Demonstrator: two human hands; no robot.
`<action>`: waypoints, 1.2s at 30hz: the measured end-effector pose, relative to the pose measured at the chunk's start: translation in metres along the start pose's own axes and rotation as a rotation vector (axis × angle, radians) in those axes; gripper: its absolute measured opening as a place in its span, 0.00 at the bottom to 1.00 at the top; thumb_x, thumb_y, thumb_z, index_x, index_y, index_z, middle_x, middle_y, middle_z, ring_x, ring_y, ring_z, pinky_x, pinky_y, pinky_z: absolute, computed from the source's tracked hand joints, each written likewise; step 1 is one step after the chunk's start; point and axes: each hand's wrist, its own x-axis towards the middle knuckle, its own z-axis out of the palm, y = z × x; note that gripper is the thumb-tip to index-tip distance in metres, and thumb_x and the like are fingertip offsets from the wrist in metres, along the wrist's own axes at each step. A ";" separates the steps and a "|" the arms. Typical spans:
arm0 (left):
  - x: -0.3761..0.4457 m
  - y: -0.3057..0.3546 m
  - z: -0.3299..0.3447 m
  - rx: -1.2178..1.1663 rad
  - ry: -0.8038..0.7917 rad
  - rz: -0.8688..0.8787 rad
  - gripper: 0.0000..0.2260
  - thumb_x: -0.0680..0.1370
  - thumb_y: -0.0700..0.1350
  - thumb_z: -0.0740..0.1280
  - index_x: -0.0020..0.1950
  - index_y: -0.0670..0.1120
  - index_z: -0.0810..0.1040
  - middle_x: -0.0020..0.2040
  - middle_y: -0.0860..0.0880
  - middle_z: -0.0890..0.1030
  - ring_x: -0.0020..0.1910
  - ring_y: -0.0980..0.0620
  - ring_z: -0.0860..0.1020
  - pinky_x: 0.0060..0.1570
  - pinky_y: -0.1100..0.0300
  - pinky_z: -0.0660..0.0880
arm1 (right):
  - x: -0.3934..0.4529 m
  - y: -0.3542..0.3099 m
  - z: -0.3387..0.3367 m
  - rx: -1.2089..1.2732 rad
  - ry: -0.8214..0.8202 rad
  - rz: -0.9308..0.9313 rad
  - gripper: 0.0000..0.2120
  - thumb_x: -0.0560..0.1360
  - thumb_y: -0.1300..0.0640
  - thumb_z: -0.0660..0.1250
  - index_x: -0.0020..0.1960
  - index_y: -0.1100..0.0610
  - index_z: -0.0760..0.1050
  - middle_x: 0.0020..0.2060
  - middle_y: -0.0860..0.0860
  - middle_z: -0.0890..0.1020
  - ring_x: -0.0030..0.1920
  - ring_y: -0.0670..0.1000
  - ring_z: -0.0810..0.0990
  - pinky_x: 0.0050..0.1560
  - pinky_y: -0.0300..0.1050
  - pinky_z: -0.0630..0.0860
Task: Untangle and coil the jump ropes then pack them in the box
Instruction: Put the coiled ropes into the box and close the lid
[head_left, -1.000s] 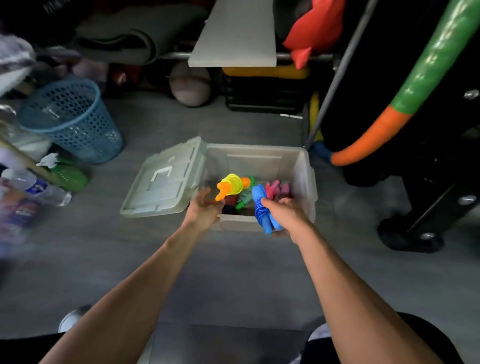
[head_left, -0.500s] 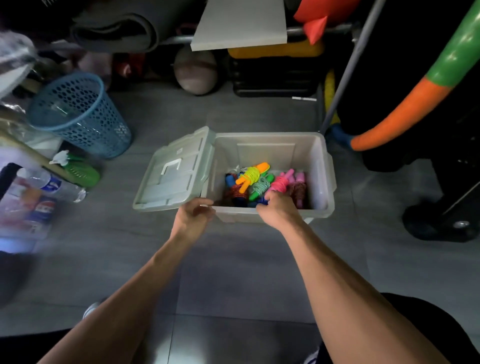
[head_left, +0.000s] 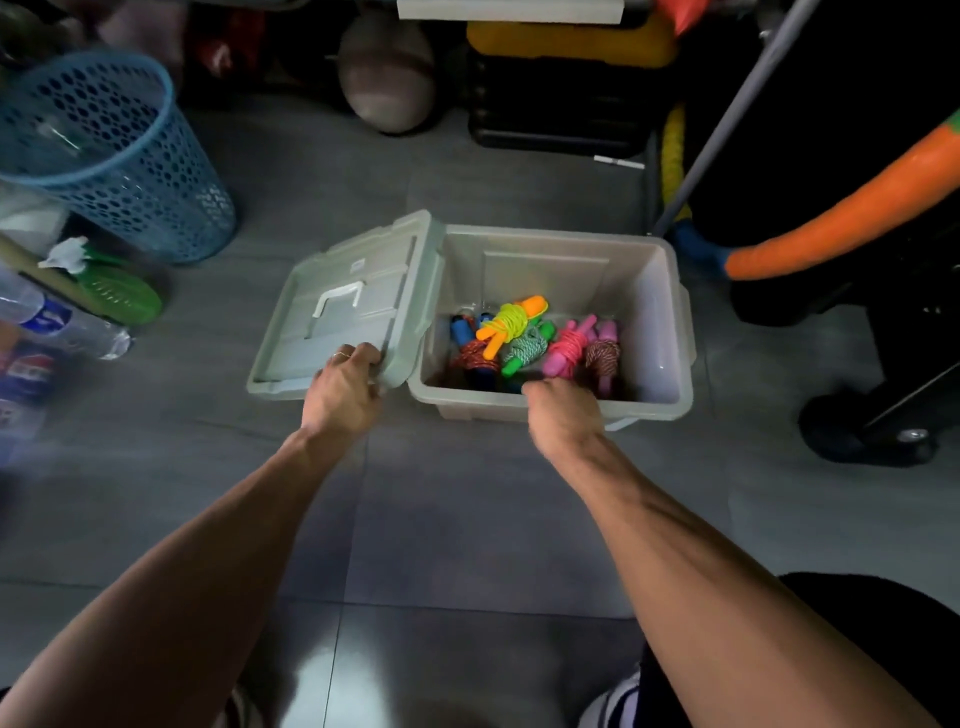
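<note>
Box (head_left: 660, 312) open on floor (head_left: 467, 519), coiled jump ropes (head_left: 530, 343) packed inside. Left hand (head_left: 340, 392) grips near edge of lid (head_left: 337, 312) leaning beside box. Right hand (head_left: 563, 413) curled over box's near rim; grip unclear.

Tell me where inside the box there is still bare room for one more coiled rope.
The box floor is bare on its right side, between the maroon-and-white rope and the right wall, and along the far wall. The left and middle are crowded with coiled ropes.
</note>
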 end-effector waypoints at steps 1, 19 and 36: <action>-0.004 -0.001 -0.007 0.020 -0.004 0.059 0.15 0.73 0.38 0.68 0.60 0.44 0.74 0.54 0.43 0.76 0.50 0.38 0.77 0.50 0.47 0.75 | -0.002 -0.002 0.001 -0.014 -0.016 -0.009 0.14 0.75 0.66 0.62 0.57 0.57 0.79 0.52 0.55 0.83 0.53 0.60 0.82 0.48 0.50 0.77; -0.232 -0.009 -0.022 -0.131 0.083 0.475 0.15 0.76 0.53 0.63 0.61 0.50 0.70 0.52 0.49 0.77 0.43 0.46 0.78 0.38 0.57 0.76 | -0.189 -0.044 0.063 0.848 -0.083 0.022 0.11 0.74 0.74 0.62 0.48 0.67 0.83 0.46 0.61 0.85 0.47 0.55 0.83 0.53 0.48 0.76; -0.283 0.057 0.042 -0.001 -0.036 0.397 0.19 0.74 0.42 0.70 0.65 0.48 0.76 0.57 0.46 0.75 0.57 0.43 0.74 0.57 0.50 0.72 | -0.230 0.049 0.037 1.453 0.033 0.711 0.12 0.70 0.51 0.74 0.48 0.54 0.75 0.48 0.56 0.81 0.55 0.60 0.81 0.58 0.63 0.77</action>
